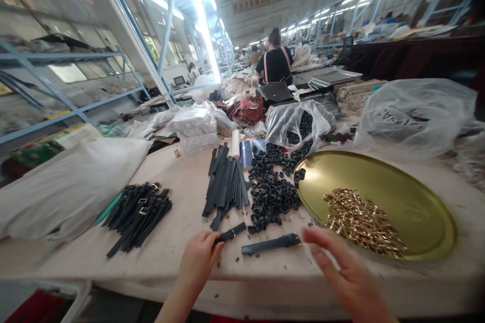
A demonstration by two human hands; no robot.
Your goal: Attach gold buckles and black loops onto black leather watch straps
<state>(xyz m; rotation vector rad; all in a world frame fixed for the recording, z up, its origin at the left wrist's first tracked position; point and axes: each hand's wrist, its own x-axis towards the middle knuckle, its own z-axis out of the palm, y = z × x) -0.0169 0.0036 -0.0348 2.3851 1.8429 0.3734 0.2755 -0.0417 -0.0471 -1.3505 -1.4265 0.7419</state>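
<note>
My left hand [201,257] is closed on a short dark strap [230,233] that carries a gold buckle, gripping its left end. My right hand [337,265] is open, thumb and fingers apart and slightly blurred, just right of a second buckled strap [271,244] lying on the table. Beyond the hands are a pile of plain dark strips [226,181] and a heap of small black loops [271,197]. Gold buckles [359,217] are heaped on an oval gold tray [420,197] at right. A bundle of buckled straps [140,214] lies at left.
Plastic bags [417,113] and wrapped stacks [197,123] crowd the table's far side. A pale cloth [71,181] covers something at left. Blue metal shelving [76,111] stands beyond. A person [276,63] sits farther back, facing away. Small black scraps dot the tabletop [182,202].
</note>
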